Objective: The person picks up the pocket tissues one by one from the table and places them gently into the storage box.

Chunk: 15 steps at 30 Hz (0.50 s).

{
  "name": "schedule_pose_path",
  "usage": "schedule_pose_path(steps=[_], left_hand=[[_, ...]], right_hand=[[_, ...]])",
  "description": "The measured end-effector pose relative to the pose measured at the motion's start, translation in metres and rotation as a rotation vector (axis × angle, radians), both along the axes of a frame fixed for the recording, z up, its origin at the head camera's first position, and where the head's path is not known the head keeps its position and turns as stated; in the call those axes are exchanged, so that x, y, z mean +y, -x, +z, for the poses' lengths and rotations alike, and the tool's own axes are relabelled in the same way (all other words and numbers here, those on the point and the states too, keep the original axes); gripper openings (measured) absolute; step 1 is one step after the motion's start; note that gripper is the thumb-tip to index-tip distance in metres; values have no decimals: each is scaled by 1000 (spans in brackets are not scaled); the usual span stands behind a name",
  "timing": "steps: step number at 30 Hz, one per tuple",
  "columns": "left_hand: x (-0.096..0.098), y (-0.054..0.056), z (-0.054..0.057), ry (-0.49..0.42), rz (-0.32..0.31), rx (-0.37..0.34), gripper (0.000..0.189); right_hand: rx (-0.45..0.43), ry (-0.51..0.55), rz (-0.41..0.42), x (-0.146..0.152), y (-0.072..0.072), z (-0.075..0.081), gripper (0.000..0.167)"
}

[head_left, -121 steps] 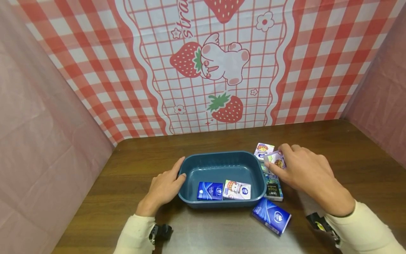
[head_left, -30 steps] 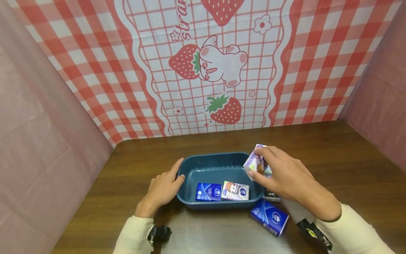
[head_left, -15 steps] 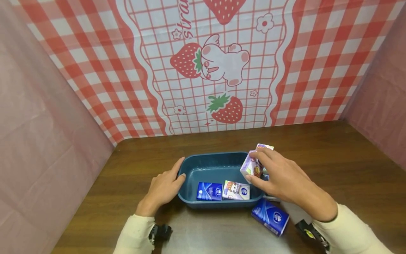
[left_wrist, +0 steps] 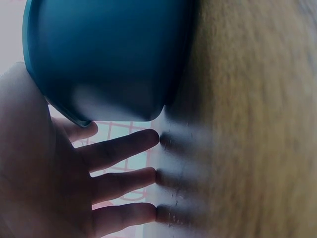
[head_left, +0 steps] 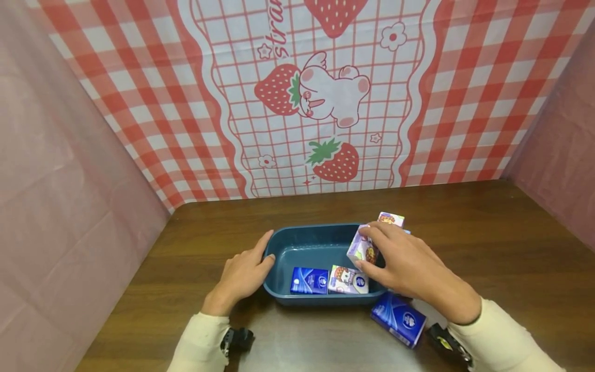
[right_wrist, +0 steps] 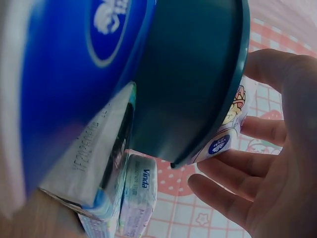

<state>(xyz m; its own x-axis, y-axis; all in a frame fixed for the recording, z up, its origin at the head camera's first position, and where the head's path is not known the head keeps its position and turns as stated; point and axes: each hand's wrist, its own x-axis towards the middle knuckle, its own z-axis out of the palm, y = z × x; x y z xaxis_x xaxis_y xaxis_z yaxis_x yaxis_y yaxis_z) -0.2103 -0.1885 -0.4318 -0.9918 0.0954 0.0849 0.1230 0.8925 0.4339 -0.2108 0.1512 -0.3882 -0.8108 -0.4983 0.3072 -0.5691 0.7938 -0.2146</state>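
Observation:
My right hand (head_left: 411,261) pinches a lilac cartoon-printed tissue pack (head_left: 361,248) between thumb and fingers. The pack is tilted over the right end of a dark teal plastic basin (head_left: 302,237); in the right wrist view its Vinda logo shows beyond the basin rim (right_wrist: 242,59). Inside the basin, a blue tissue pack (head_left: 309,280) and a white cartoon tissue pack (head_left: 348,280) lie side by side along the near wall. My left hand (head_left: 244,274) rests against the basin's left end, thumb at the rim. In the left wrist view its fingers (left_wrist: 119,151) are straight and spread, fingertips at the table.
Right of the basin, a blue tissue pack (head_left: 398,319) lies near its front corner. Another cartoon pack (head_left: 390,219) sits at the back right, and more packs (right_wrist: 138,188) are partly hidden under my right hand. A checked strawberry cloth (head_left: 200,129) hangs behind the wooden table (head_left: 223,214).
My right hand has carried the lilac tissue pack left from the pile beside the basin to above the basin's right end. The left hand has stayed at the rim.

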Motion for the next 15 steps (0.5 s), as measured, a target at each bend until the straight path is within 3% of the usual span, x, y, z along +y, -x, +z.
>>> schedule_pose_path(steps=[15], left_hand=[[0, 1, -1, 3, 0, 1, 61]], right_hand=[[-7, -31, 33, -5, 5, -5, 66]])
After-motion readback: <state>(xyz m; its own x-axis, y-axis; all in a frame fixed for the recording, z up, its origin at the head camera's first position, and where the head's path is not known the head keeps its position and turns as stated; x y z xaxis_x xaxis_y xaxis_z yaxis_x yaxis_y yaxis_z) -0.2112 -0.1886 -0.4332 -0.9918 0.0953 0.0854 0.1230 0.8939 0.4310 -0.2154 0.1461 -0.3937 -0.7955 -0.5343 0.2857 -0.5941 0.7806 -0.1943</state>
